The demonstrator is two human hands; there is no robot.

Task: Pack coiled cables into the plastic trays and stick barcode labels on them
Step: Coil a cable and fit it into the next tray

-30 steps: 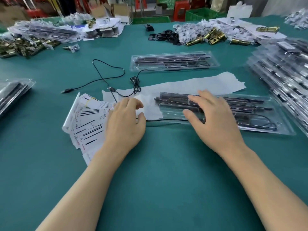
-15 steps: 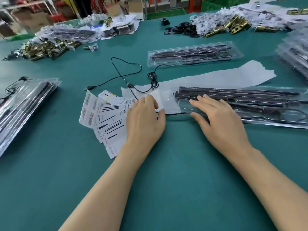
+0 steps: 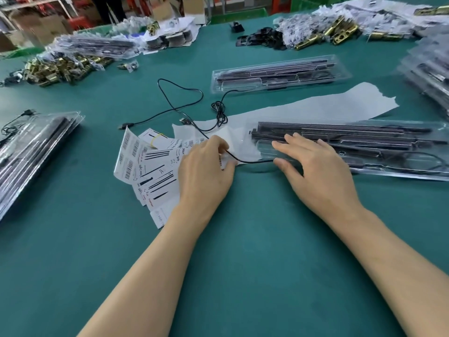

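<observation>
Left hand [image 3: 204, 171] on cable [image 3: 252, 162] (right hand [image 3: 318, 171]: tray [image 3: 393, 175])

A packing workshop: a green desk [image 3: 73, 263] heaped with brass fittings [image 3: 57, 69] at ten o'clock, stacked plastic trays [image 3: 432, 76] at two, cartons [image 3: 31, 27] beyond.

"Grow Light" printed sideways on a white label card [image 3: 155, 177], in the fan of cards left of centre on the counter [image 3: 73, 263]. Barcodes on the leftmost cards [image 3: 128, 155]; digits and red print too small to read.
</observation>
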